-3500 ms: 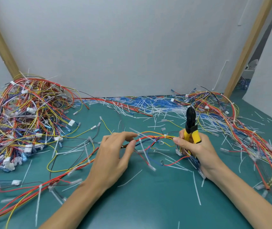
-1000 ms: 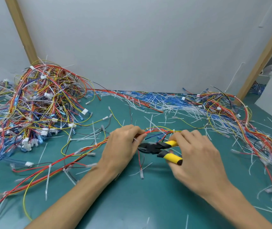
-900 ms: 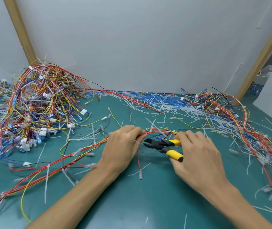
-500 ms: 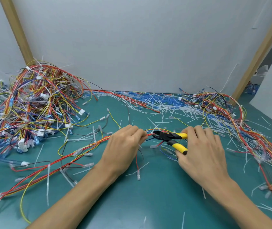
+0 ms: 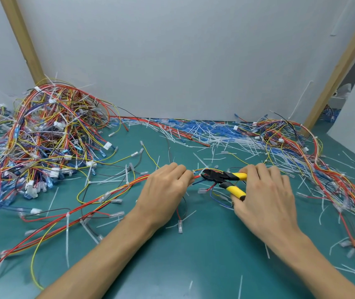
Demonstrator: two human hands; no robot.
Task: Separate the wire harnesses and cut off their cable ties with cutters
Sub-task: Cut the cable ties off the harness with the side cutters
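Your right hand (image 5: 265, 190) gripped the yellow-handled cutters (image 5: 221, 178); your left hand (image 5: 165, 190) pinched the wire harness (image 5: 129, 184) just beside their tips. Its thin wires looked light, limp and easily nicked.

Head-worn view, down over table (image 5: 193, 266)
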